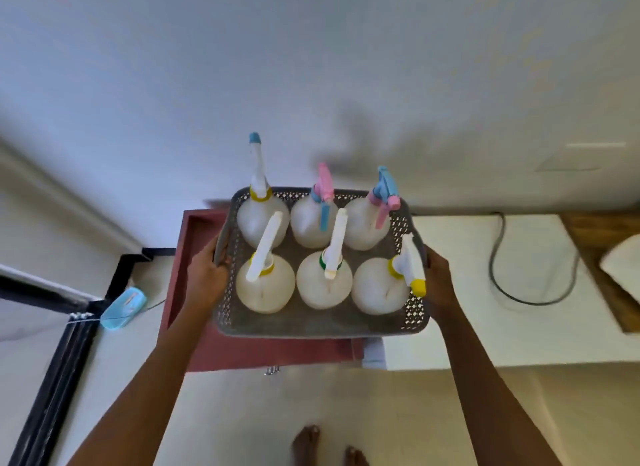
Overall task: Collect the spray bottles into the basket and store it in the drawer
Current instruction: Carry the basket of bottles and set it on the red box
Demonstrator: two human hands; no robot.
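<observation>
**Loaded basket held over the open drawer**

The grey basket [322, 327] is gripped at its side rims by the left hand [206, 278] and right hand [438, 282], presumably to keep six upright spray bottles [265, 289] level. It is held above the red drawer [194, 243]. The drawer's floor is mostly hidden; the fingertips are hidden by the rims.

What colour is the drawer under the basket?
Dark red drawer, seen in the head view.

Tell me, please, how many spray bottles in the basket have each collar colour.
Yellow collar: 3
Blue collar: 1
Pink collar: 1
Green collar: 1
Total: 6 spray bottles in the basket
</observation>
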